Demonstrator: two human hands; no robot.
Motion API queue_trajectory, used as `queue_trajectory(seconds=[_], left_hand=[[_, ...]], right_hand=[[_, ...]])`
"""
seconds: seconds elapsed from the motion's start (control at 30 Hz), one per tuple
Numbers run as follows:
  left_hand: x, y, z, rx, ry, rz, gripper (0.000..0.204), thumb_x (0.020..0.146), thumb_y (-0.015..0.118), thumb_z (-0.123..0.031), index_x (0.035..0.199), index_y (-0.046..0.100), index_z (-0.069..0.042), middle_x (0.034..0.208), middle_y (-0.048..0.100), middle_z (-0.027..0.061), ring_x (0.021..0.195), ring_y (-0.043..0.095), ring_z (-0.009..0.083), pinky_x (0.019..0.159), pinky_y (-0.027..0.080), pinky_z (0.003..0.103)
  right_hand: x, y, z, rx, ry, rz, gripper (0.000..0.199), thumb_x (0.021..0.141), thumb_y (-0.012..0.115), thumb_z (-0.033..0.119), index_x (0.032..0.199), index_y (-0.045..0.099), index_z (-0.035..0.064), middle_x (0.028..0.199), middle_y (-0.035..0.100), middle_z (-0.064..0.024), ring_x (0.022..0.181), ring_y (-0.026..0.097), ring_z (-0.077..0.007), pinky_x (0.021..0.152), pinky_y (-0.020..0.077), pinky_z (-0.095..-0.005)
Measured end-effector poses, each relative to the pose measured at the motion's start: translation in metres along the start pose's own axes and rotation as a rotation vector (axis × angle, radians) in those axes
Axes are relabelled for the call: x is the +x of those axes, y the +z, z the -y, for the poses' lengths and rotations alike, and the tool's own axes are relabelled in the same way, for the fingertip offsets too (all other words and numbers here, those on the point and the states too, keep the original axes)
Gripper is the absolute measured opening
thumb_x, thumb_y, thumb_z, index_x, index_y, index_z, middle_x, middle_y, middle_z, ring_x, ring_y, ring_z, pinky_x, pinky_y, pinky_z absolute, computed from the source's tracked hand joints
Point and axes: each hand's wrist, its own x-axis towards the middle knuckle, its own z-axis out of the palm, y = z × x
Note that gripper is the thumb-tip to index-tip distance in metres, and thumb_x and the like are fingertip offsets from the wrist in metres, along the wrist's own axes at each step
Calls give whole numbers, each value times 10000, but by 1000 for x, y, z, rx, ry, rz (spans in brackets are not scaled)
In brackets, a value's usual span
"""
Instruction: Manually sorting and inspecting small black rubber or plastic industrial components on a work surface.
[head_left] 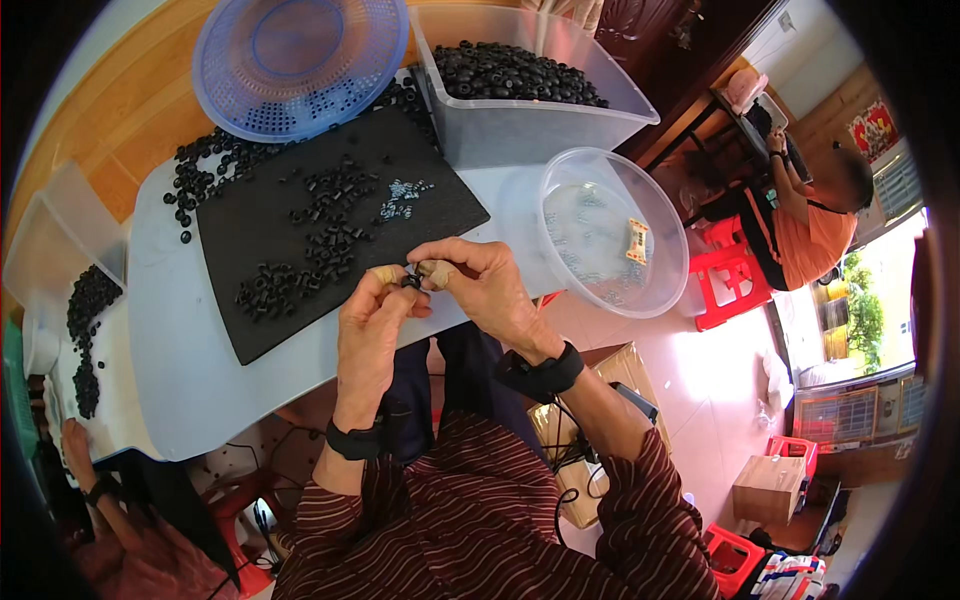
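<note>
A small black round part sits between the fingertips of my two hands, above the near edge of a black mat. My left hand pinches it. Against it press the thumb and forefinger of my right hand; whatever they hold is hidden. Tan coverings wrap some of my fingertips. On the mat lie loose short black tubes and a little heap of tiny pale blue, see-through pieces.
Behind the mat stand a blue plastic colander and a clear bin with black round parts. To the right is a clear round tub with tiny see-through pieces and a wrapped packet. Another person's hand rests at left; a person in orange sits far right.
</note>
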Motion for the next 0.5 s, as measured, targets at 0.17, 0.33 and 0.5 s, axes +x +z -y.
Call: queue_trajectory(seconds=[0.17, 0.33, 0.5], left_hand=[[1, -2, 3, 22, 7, 10, 184, 911, 559, -38, 1076, 584, 37, 836, 621, 54, 788, 622, 124, 765, 506, 264], [2, -2, 4, 39, 15, 11, 171, 907, 566, -28, 1066, 589, 30, 838, 621, 47, 784, 621, 120, 759, 502, 260], [0, 3, 0, 65, 15, -1, 146, 900, 570, -11, 1039, 599, 24, 830, 625, 37, 781, 617, 108, 755, 496, 253]], right_hand=[[0, -1, -4, 42, -10, -49, 196, 882, 587, -21, 1049, 689, -11, 882, 684, -39, 842, 602, -69, 769, 497, -223], [0, 3, -6, 25, -32, -44, 174, 886, 597, -12, 1035, 686, -17, 890, 684, -39, 839, 597, -71, 760, 495, -220], [-2, 7, -4, -1, -44, -61, 158, 889, 603, 0, 1022, 688, -11, 884, 682, -34, 806, 594, -73, 729, 496, -218]])
